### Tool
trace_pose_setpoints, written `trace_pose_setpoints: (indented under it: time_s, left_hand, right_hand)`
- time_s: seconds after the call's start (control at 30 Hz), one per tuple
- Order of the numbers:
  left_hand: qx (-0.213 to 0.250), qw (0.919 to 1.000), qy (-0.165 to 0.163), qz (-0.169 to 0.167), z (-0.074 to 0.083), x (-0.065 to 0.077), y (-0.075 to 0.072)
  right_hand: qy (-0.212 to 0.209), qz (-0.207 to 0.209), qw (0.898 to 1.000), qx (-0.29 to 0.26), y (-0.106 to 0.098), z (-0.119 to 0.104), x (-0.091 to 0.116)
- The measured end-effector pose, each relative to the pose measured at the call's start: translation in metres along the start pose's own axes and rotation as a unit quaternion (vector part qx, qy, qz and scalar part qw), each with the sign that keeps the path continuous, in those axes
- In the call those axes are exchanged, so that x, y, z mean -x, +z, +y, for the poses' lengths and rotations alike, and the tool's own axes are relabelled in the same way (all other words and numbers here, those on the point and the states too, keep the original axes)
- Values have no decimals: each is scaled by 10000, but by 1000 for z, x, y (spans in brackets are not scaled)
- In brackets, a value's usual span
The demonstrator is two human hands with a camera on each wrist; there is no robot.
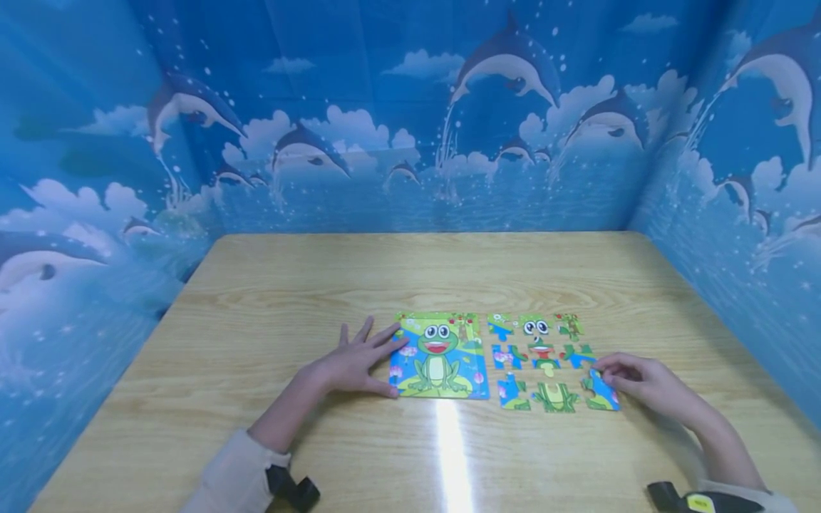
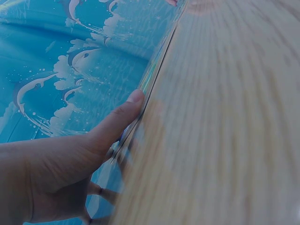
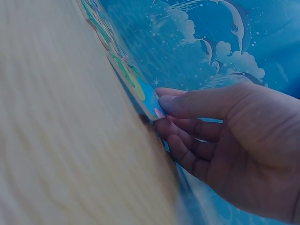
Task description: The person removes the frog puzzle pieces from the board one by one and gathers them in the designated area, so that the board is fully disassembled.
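On the table a square frog picture board (image 1: pixel 471 356) lies flat, with my left hand (image 1: pixel 355 362) spread along its left edge. The fingers are straight, and the thumb touches the lower left corner; the left wrist view also shows that thumb (image 2: pixel 124 112) at the board's edge. To the board's right, several frog puzzle pieces (image 1: pixel 544 349) lie in loose rows with gaps. My right hand (image 1: pixel 651 388) pinches the bottom right puzzle piece (image 1: pixel 601 392) between thumb and fingers. Seen from the right wrist, this piece (image 3: pixel 149 99) has its held edge a little off the table.
The wooden table (image 1: pixel 346 274) runs back to a blue curtain (image 1: pixel 359 92) printed with dolphins, which also hangs on both sides. A bright light reflection lies on the tabletop below the board. Dark wrist devices sit on both sleeves.
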State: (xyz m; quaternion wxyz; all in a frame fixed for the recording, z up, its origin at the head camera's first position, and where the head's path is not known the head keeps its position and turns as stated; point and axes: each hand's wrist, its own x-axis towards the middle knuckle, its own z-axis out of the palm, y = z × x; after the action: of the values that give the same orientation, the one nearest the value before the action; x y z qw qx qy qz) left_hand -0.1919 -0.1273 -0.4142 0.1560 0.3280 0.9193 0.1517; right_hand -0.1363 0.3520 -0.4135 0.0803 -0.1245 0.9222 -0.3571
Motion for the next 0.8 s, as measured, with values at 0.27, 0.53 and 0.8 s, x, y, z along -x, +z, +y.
trace_pose_setpoints:
  time_s: [0.27,0.53,0.8]
  left_hand:
    - [-16,10000,-35,-3,0,-1,0]
    - [-57,9999,-84,-63,1,-1,0]
    - [-16,10000,-72,-39,1,-1,0]
  right_hand:
    - [86,106,9994,329,4,0,-2]
    - [88,212,9985,488,4,1,-2]
    - [17,230,9992,318,4,2,-1]
